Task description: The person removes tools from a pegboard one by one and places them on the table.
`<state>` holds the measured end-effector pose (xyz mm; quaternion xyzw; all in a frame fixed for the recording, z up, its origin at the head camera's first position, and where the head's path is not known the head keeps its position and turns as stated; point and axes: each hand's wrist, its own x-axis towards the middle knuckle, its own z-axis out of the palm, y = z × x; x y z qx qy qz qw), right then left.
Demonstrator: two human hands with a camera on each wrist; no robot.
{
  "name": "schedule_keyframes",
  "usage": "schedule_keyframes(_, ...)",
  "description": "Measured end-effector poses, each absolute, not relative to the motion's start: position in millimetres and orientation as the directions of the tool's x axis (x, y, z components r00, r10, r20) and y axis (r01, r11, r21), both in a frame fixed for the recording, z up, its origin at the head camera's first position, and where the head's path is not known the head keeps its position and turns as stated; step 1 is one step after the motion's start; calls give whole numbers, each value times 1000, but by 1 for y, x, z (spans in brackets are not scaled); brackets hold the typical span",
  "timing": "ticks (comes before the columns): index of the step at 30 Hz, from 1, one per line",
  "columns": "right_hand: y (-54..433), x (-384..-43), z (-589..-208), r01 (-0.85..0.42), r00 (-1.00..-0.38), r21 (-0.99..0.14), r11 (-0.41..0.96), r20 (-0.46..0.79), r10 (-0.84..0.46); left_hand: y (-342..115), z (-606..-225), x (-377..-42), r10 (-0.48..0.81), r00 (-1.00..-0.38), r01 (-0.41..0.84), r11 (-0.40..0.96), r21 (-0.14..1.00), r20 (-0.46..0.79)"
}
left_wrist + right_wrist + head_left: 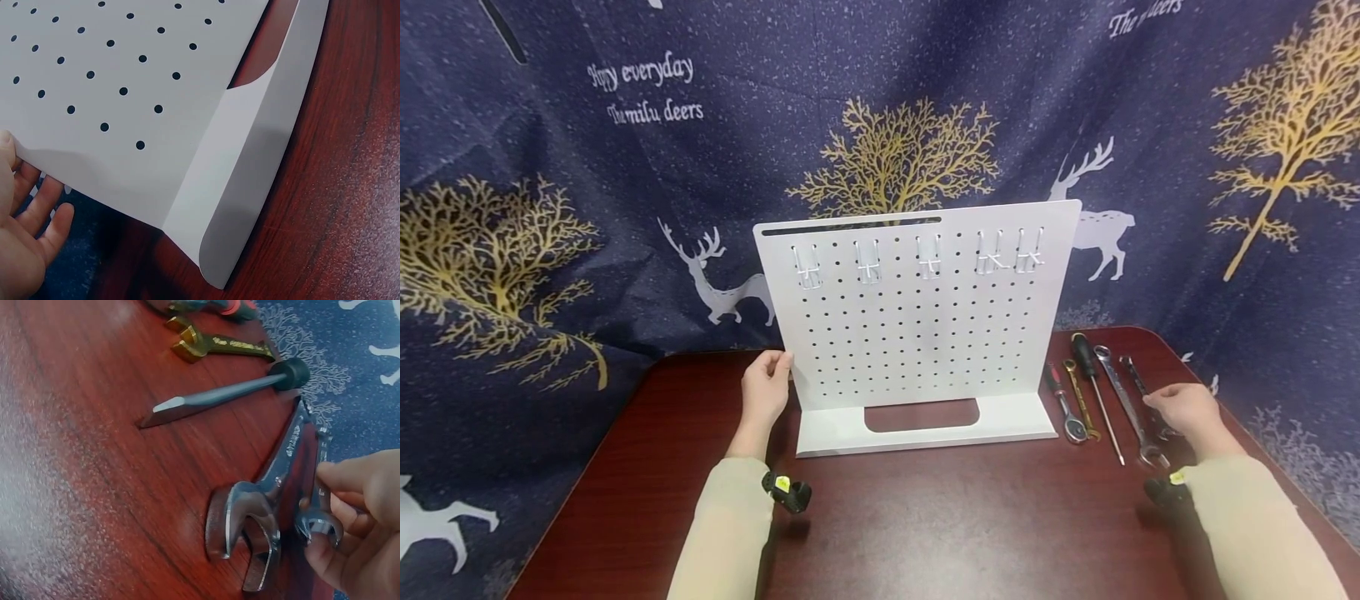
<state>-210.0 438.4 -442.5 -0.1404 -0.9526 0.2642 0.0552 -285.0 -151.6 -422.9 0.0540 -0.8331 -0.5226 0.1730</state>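
Observation:
A white pegboard (917, 333) stands upright on its foot on the table. My left hand (766, 387) holds its left edge; in the left wrist view the thumb lies on the front face and the other fingers are behind the edge. On the right, my right hand (1191, 412) pinches a small silver combination wrench (322, 494) near its open end, between thumb and fingers. Beside it lies a larger silver combination wrench (1123, 396). Further left are a flat-blade screwdriver (1084, 357) with a black handle, a gold-coloured wrench (1078, 396) and a ratchet wrench (1074, 429) with a red and black handle.
Several wire hooks (868, 265) hang in a row along the pegboard's top. The dark red wooden table (925, 517) extends in front of it. A blue cloth (715, 183) printed with deer and gold trees hangs behind the table.

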Motion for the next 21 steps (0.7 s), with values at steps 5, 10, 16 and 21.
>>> schedule_keyframes(5, 437, -210, -441, 252, -954, -448, 858, 33, 298, -151, -424, -284, -286, -921, 105, 473, 875, 266)
schedule_keyframes(10, 434, -210, -438, 268, -949, -420, 867, 42, 314, -152, -422, -283, -281, -927, 93, 467, 879, 248)
schedule_keyframes(16, 432, -208, -441, 391, -916, -433, 812, -98, 389, -155, -423, -283, -290, -931, 69, 461, 885, 223)
schedule_keyframes(21, 427, -208, -443, 418, -904, -407, 812, -95, 417, -151, -427, -280, -303, -914, 92, 490, 867, 268)
